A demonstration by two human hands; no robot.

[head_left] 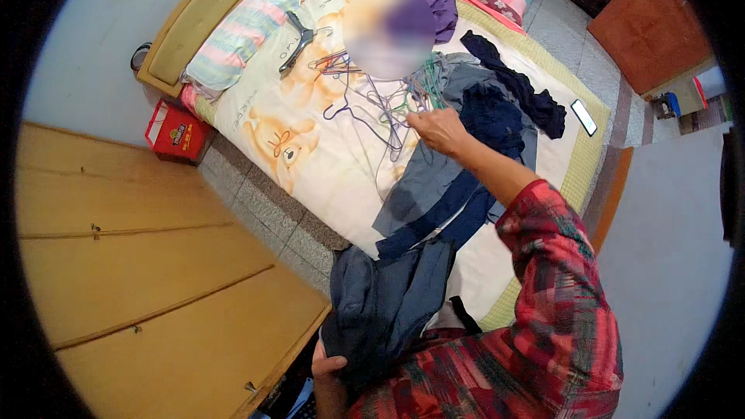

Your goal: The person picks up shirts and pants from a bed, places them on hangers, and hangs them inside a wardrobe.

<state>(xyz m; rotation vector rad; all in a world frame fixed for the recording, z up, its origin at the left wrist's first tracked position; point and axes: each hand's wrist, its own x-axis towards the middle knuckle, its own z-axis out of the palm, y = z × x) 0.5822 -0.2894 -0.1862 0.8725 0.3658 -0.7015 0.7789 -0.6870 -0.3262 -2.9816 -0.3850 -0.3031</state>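
Note:
My left hand (pixel 329 362) is closed on the edge of a dark grey garment (pixel 380 295), which hangs in folds near my body at the bed's near edge. Stretched out over the bed, my right hand (pixel 441 130) has its fingers closed at a tangle of thin wire clothes hangers (pixel 380 105). Purple, green and dark hangers lie heaped there. A dark blue hanger (pixel 351 114) sticks out on the left of the heap. Beside my right hand, grey and navy clothes (pixel 485 120) are spread over the sheet.
The bed (pixel 256 155) has a bear-print sheet, a striped pillow (pixel 240 35) and a thick black hanger (pixel 299 43). Black clothing (pixel 516 81) and a phone (pixel 583 117) lie on the right. A red box (pixel 177 133) and a wooden cabinet (pixel 140 240) stand left.

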